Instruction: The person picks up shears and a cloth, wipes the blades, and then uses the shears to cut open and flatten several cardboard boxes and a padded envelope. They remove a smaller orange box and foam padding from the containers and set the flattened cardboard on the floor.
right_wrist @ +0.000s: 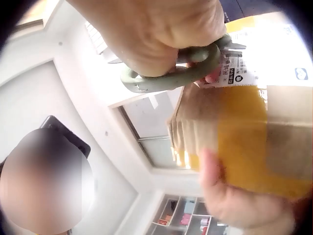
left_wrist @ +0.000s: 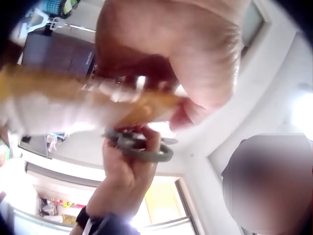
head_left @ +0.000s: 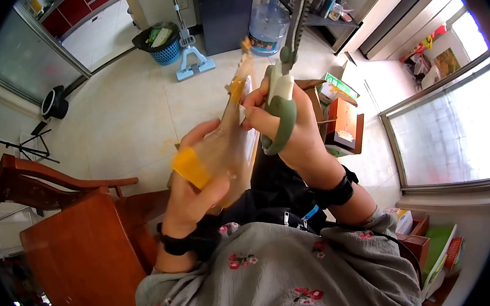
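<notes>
One camera looks forward and down from the person's head. The wrist cameras sit much closer, tilted upward, both catching the parcel and green-handled scissors.

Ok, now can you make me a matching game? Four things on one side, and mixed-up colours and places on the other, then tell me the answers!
Things:
1. kitchen scissors
2. squeeze mop
3. cardboard package
4. water jug

Clues:
A. bluish and see-through
B. brown with yellow tape, held in the left hand
C. green and white handles, held in the right hand
D. light blue, with a long pole

Pairs: 1-C, 2-D, 3-B, 4-A
</notes>
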Demonstrator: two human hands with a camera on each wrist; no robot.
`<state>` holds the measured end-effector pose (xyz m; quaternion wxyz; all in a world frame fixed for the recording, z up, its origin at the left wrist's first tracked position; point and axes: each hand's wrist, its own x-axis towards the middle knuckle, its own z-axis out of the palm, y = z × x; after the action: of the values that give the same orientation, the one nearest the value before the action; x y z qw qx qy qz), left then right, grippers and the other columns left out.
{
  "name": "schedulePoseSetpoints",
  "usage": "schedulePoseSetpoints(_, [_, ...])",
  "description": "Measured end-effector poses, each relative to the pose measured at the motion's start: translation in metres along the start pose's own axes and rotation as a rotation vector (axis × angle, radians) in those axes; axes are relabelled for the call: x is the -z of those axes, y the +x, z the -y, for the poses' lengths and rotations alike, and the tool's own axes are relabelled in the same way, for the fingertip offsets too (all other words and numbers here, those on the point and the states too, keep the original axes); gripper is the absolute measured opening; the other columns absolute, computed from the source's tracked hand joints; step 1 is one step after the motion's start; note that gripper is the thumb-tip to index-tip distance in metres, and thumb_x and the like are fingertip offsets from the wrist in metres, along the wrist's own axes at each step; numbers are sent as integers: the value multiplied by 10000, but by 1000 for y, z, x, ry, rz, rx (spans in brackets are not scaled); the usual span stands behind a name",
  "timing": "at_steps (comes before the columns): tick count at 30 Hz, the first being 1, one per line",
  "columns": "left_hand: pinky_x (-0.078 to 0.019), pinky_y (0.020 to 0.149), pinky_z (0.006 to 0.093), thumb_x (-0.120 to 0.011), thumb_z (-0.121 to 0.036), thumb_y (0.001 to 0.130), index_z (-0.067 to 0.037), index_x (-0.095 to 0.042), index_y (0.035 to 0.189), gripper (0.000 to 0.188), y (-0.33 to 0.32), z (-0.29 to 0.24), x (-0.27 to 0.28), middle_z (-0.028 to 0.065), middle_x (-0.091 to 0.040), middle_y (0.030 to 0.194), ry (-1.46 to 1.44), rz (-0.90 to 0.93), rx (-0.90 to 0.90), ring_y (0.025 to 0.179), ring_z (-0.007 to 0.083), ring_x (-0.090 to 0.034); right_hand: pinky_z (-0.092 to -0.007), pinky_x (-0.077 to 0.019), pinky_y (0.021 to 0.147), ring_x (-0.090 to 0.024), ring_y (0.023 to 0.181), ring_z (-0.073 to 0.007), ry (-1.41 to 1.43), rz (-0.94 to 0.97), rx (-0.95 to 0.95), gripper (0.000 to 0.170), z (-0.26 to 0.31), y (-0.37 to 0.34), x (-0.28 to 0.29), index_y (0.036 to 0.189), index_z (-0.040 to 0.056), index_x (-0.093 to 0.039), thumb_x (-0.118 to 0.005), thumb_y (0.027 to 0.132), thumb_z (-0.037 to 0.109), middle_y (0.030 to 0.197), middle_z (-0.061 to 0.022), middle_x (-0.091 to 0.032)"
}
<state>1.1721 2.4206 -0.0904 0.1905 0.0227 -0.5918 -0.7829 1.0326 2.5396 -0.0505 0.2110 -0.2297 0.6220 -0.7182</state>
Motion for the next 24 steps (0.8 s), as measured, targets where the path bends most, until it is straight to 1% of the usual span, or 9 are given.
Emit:
schedulePoseSetpoints(1, [-333,1018,334,-730,-440,747,7,-269,1417,927,4,-17,-1,127,-455,1326,-132,110,93,1213,209,-448,-258,-492,660,-601,701,-133,-64,-1,1,220,1,0,0,945,2,-472,-596,764,-8,817,-55,-600])
schedulePoseSetpoints(3, [-343,1014,343,-735,-502,718,1,-252,1427,995,9,-25,15,123,-469,1299,-289,162,213,1206,216,-454,-239,-473,615,-556,675,-85,-98,12,13,226,-2,-1,-2,922,8,-474,-635,764,25,784,-34,-592])
schedulePoseSetpoints(5, [-411,947,328,-735,-460,747,8,-377,1363,852,15,-38,17,106,-554,1164,-356,113,301,1090,180,-528,-232,-466,610,-539,677,-65,-100,83,44,246,-7,-5,-6,936,13,-479,-661,773,43,773,-18,-589])
schedulePoseSetpoints(8, [-469,832,276,-700,-323,820,37,-527,1200,551,36,-64,6,79,-619,1011,364,217,461,921,123,-579,-228,-478,637,-568,706,-73,-154,164,7,238,-9,-14,-16,931,20,-487,-665,773,23,831,-33,-607])
schedulePoseSetpoints(9, [-473,718,235,-641,-190,872,51,-585,1071,318,33,-57,10,44,-629,878,437,233,341,789,78,-569,-232,-471,635,-556,701,-72,-166,157,54,219,-18,-14,-17,911,25,-501,-660,761,22,823,-24,-601])
schedulePoseSetpoints(12, [-438,653,219,-608,-144,890,41,-581,1040,240,25,-47,17,5,-595,817,353,176,413,740,52,-524,-267,-474,677,-551,727,-98,-168,236,25,249,-23,-14,-10,901,13,-475,-665,742,38,780,-42,-591])
schedulePoseSetpoints(15, [-389,588,211,-567,-87,906,24,-568,938,115,16,-37,12,-38,-538,744,328,34,340,681,25,-454,-260,-463,661,-538,708,-94,-223,217,58,246,-23,-13,-12,861,18,-476,-679,723,33,755,-32,-583])
schedulePoseSetpoints(19, [-347,548,202,-545,-65,912,-5,-504,815,121,9,-31,10,-59,-491,711,275,-55,277,646,12,-395,-253,-458,638,-532,686,-89,-288,145,54,231,-25,-13,-13,841,21,-473,-678,736,38,750,-30,-579])
schedulePoseSetpoints(24, [-319,515,219,-552,-68,909,-17,-460,764,179,6,-14,6,-60,-469,680,252,-108,277,633,8,-375,-242,-472,606,-561,680,-92,-124,165,-105,232,-27,-12,-6,879,6,-484,-682,764,43,756,-32,-589])
